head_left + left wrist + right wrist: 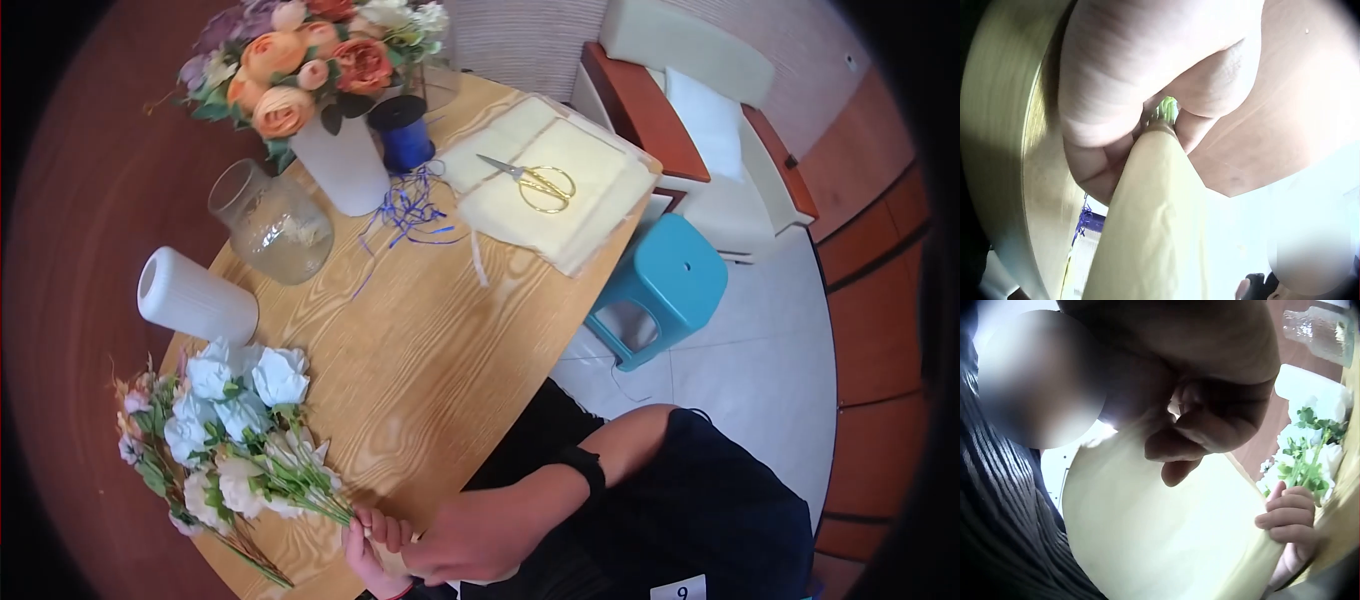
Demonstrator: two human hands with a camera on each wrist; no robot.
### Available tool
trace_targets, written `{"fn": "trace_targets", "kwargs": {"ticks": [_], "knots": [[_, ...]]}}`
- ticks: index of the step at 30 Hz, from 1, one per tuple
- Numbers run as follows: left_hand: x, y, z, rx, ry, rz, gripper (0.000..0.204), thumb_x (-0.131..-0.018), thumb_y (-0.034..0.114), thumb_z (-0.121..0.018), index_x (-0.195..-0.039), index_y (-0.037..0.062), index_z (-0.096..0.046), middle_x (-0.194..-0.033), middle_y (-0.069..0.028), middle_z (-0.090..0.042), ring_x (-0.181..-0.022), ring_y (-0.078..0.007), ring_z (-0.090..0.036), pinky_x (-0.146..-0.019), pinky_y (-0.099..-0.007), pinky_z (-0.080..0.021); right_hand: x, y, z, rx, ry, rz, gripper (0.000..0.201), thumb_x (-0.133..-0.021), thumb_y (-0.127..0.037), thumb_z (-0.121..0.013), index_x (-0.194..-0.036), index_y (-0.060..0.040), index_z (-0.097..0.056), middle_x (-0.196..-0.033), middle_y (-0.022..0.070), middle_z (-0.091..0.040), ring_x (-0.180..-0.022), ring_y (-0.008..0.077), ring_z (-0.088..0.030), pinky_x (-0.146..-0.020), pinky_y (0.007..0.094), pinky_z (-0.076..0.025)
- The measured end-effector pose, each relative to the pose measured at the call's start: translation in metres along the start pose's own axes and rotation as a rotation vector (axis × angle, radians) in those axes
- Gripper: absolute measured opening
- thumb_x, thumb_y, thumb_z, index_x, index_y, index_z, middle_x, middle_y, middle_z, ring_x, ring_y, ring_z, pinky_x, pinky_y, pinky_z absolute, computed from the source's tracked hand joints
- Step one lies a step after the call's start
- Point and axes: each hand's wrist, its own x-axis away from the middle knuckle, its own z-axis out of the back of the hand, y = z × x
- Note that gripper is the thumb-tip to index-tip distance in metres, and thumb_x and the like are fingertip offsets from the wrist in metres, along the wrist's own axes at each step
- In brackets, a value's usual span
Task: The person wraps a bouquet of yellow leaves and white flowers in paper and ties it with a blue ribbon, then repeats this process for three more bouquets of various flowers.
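In the head view my left hand [372, 548] grips a bunch of green flower stems [318, 490] low at the table's front edge. Pale blue roses [243, 412] and white flowers [238, 485] fan out from it to the left. Cream wrapping paper [1150, 231] runs from this grip as a narrow cone in the left wrist view, with green stems showing through the curled fingers. Beside it, my right hand [490, 530] pinches the paper's edge. The right wrist view shows the sheet [1154, 519] spread broadly between both hands, its upper edge gathered at the right fingers [1175, 447].
Mixed flowers [145, 440] lie at the table's left edge. Behind stand a white ribbed vase [200, 300], a glass vase [275, 235] and a white vase [345, 165] of orange flowers. Farther right are blue ribbon [408, 145], paper sheets [600, 190], gold-handled scissors [545, 190] and a stool [680, 270].
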Motion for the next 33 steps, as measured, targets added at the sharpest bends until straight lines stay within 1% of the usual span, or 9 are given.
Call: {"fn": "trace_targets", "kwargs": {"ticks": [2,6,9,12,15,18,19,27,33], "knots": [[0.004,-0.005,-0.02,0.008,0.116,-0.028,0.023,-0.104,0.029,-0.04,-0.091,0.0109,-0.043,-0.069,0.0012,-0.041,-0.055,-0.0121,-0.039,-0.06,-0.0319,-0.04,-0.002,-0.001,-0.009,-0.025,-0.103,0.036,0.021,-0.09,-0.021,-0.057,-0.089,-0.0016,-0.048,-0.065,0.018,-0.056,-0.064,0.0417,-0.059,-0.057,0.0466,-0.045],[0.003,-0.007,-0.026,-0.067,0.141,-0.034,0.024,-0.106,0.032,-0.038,-0.092,0.0123,-0.042,-0.069,0.0013,-0.04,-0.056,-0.0126,-0.04,-0.061,-0.0342,-0.043,-0.009,-0.003,-0.024,-0.015,-0.186,0.153,0.021,-0.085,-0.019,-0.06,-0.088,-0.0012,-0.05,-0.067,0.0195,-0.057,-0.067,0.0423,-0.06,-0.061,0.0474,-0.046],[0.001,-0.003,-0.028,-0.163,0.119,0.006,0.025,-0.106,0.033,-0.038,-0.092,0.0126,-0.042,-0.069,0.0011,-0.04,-0.057,-0.0134,-0.041,-0.062,-0.0357,-0.045,-0.013,-0.005,-0.034,-0.076,-0.094,0.336,0.025,-0.097,-0.024,-0.048,-0.097,-0.0028,-0.061,-0.065,0.0222,-0.058,-0.06,0.0403,-0.056,-0.058,0.0472,-0.043],[0.001,0.0,-0.026,-0.231,0.094,0.031,0.025,-0.105,0.033,-0.039,-0.092,0.0127,-0.042,-0.07,0.0006,-0.04,-0.06,-0.0141,-0.043,-0.063,-0.0359,-0.046,-0.023,-0.007,-0.043,-0.215,-0.163,0.304,0.023,-0.094,-0.024,-0.055,-0.091,-0.002,-0.059,-0.07,0.0229,-0.057,-0.067,0.0419,-0.058,-0.063,0.048,-0.045],[0.002,-0.002,-0.033,-0.232,0.117,0.035,0.023,-0.104,0.03,-0.043,-0.091,0.0112,-0.043,-0.07,-0.0005,-0.04,-0.062,-0.0149,-0.043,-0.06,-0.0351,-0.044,-0.025,-0.004,-0.056,-0.255,-0.214,0.349,0.022,-0.093,-0.022,-0.055,-0.093,0.0003,-0.056,-0.079,0.0232,-0.06,-0.075,0.0422,-0.06,-0.069,0.0486,-0.045],[0.003,-0.003,-0.049,-0.135,0.162,0.037,0.022,-0.102,0.024,-0.049,-0.088,0.0082,-0.046,-0.07,-0.0023,-0.042,-0.063,-0.0163,-0.045,-0.06,-0.0347,-0.044,-0.026,-0.012,-0.049,-0.31,-0.28,0.278,0.022,-0.083,-0.019,-0.062,-0.086,-0.0004,-0.051,-0.068,0.0197,-0.058,-0.07,0.042,-0.06,-0.062,0.048,-0.046],[0.003,-0.003,-0.052,-0.132,0.136,0.034,0.022,-0.102,0.025,-0.049,-0.087,0.0082,-0.046,-0.071,-0.0021,-0.043,-0.064,-0.0164,-0.045,-0.062,-0.035,-0.045,-0.025,-0.009,-0.056,-0.302,-0.22,0.355,0.023,-0.093,-0.02,-0.058,-0.086,-0.0009,-0.047,-0.064,0.0172,-0.056,-0.061,0.0402,-0.059,-0.056,0.046,-0.046],[0.001,0.001,-0.048,-0.195,0.031,0.027,0.028,-0.104,0.03,-0.044,-0.087,0.0086,-0.045,-0.071,-0.003,-0.044,-0.067,-0.0183,-0.052,-0.067,-0.0362,-0.051,-0.035,-0.02,-0.042,-0.535,-0.361,0.259,0.026,-0.093,-0.019,-0.061,-0.082,-0.0012,-0.045,-0.063,0.015,-0.053,-0.062,0.0367,-0.058,-0.057,0.0442,-0.043],[0.002,-0.001,-0.051,-0.205,0.076,-0.009,0.026,-0.105,0.03,-0.04,-0.091,0.009,-0.045,-0.068,-0.0018,-0.041,-0.06,-0.0168,-0.046,-0.057,-0.0357,-0.045,-0.038,-0.02,-0.057,-0.631,-0.44,0.275,0.03,-0.092,-0.018,-0.062,-0.078,-0.0017,-0.04,-0.064,0.0137,-0.047,-0.064,0.0352,-0.052,-0.062,0.0427,-0.039]]}}
